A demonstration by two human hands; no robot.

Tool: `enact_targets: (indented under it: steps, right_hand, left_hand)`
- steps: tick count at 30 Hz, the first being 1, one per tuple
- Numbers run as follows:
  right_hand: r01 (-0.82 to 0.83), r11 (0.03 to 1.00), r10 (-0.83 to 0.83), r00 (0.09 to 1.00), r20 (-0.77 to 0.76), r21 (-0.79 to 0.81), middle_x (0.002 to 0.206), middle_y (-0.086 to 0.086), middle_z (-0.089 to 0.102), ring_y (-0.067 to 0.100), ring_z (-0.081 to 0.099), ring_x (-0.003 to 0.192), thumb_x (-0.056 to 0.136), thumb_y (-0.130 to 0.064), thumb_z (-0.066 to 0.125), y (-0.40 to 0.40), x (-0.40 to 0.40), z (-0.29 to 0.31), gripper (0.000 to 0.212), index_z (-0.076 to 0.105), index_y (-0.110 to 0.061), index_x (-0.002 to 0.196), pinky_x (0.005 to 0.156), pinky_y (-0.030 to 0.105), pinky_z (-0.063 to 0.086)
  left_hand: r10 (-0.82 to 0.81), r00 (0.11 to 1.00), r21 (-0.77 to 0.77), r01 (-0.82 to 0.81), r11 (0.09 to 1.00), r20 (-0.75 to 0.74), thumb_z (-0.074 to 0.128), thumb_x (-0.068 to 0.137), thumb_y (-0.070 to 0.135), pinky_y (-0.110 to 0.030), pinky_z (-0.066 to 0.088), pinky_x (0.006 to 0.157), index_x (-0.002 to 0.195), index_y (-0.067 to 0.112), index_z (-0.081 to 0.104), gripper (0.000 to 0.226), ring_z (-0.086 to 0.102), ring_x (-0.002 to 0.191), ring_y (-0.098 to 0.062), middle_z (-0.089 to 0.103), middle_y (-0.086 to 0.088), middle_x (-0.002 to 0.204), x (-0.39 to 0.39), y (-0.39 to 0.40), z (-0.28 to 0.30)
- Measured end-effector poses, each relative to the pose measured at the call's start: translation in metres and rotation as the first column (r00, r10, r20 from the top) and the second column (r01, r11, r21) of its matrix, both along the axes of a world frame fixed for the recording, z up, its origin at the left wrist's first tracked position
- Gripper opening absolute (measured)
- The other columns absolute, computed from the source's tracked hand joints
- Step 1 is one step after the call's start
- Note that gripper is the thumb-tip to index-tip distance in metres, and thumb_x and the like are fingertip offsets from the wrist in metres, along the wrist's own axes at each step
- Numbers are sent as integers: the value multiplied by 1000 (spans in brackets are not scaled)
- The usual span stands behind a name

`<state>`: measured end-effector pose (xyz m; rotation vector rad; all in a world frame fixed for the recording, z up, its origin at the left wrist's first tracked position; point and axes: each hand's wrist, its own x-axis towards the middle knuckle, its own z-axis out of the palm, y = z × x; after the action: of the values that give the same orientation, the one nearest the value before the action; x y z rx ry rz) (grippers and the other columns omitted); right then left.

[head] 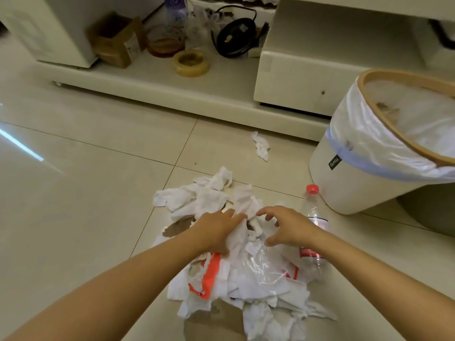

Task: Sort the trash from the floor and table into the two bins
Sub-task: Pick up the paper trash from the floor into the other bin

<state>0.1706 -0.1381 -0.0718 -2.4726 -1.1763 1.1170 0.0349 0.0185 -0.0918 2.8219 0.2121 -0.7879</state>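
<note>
A heap of crumpled white tissues [197,200] lies on the tiled floor, mixed with brown cardboard scraps [177,227], clear plastic film [261,264] and an orange-and-white wrapper [209,274]. My left hand [216,230] rests on the heap and grips a white tissue between thumb and fingers. Just to its right, my right hand [288,225] hovers over the pile with fingers curled and apart, holding nothing. A clear plastic bottle [314,227] with a red cap lies partly under my right wrist. A white bin [384,153] with a wooden rim and white liner stands at the right.
One stray tissue [261,145] lies on the floor beyond the heap. A low white cabinet shelf [152,72] at the back holds a cardboard box [115,40], a tape roll [191,63] and a black cable coil [235,36]. A dark object sits behind the bin.
</note>
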Motion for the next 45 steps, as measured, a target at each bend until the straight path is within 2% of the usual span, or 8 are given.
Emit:
enact_targets:
  steps: [5, 10, 17, 23, 25, 30, 39, 45]
  right_hand:
    - [-13, 1000, 15, 998, 64, -20, 124, -8, 47, 15, 53, 110, 66, -40, 79, -3, -1, -7, 75, 42, -40, 131, 85, 32, 47]
    - [32, 999, -29, 996, 90, -34, 131, -7, 43, 17, 52, 112, 62, -44, 80, -12, 2, -17, 81, 41, -39, 133, 85, 31, 47]
    - [151, 982, -135, 981, 136, -111, 140, 6, 36, 31, 51, 117, 65, -65, 69, 6, 1, -41, 94, 27, -35, 144, 93, 40, 46]
    - [139, 990, -134, 979, 156, -19, 109, 2, 62, 23, 60, 93, 78, -28, 65, 19, -19, -45, 35, 60, -25, 113, 72, 31, 46]
    - [144, 989, -148, 977, 153, 36, 102, -1, 67, 21, 61, 89, 77, -23, 64, 19, -22, -43, 24, 66, -26, 100, 69, 30, 45]
    - [209, 963, -229, 968, 106, 172, 103, -5, 70, 18, 62, 93, 75, -29, 70, 11, -14, -19, 26, 72, -27, 101, 70, 27, 43]
    - [438, 778, -410, 897, -164, 450, 100, -13, 70, -4, 59, 90, 74, -20, 76, -10, -2, 48, 29, 73, -22, 103, 76, 17, 47]
    - [537, 662, -449, 843, -298, 522, 90, -7, 71, 16, 66, 86, 71, -12, 80, -24, 0, 84, 23, 70, -29, 84, 85, 44, 55]
  left_hand:
    - [136, 977, -127, -116, 985, 162, 58, 84, 26, -31, 42, 66, 108, 15, 54, 26, 58, 92, -22, 61, -3, 98, -5, 15, -6]
    - [455, 835, -412, -313, 856, 309, 69, 77, 24, -34, 49, 60, 84, 14, 61, 15, 61, 73, -18, 65, 0, 78, -24, 41, 26]
    - [760, 602, -719, -412, 560, 247, 72, 77, 10, -41, 55, 66, 86, 26, 68, 20, 67, 77, -24, 70, -2, 84, -49, 58, 68]
    - [784, 581, -761, -402, 509, 218, 73, 76, 13, -49, 54, 65, 91, 25, 70, 20, 66, 77, -23, 70, 0, 89, -53, 52, 74]
    - [785, 580, -767, -394, 506, 219, 72, 79, 6, -39, 54, 67, 91, 22, 70, 20, 65, 75, -10, 70, 1, 89, -54, 50, 75]
    - [796, 574, -791, -390, 472, 191, 73, 79, 4, -18, 51, 59, 94, 16, 69, 20, 64, 71, -3, 70, -2, 89, -53, 45, 80]
    - [782, 581, -794, -356, 493, 225, 74, 78, 9, -15, 49, 63, 93, 23, 70, 21, 65, 77, -2, 72, 7, 89, -44, 37, 96]
    - [779, 577, -807, -324, 494, 246, 74, 78, 6, -18, 52, 61, 94, 21, 70, 23, 66, 74, -2, 72, 7, 87, -34, 29, 115]
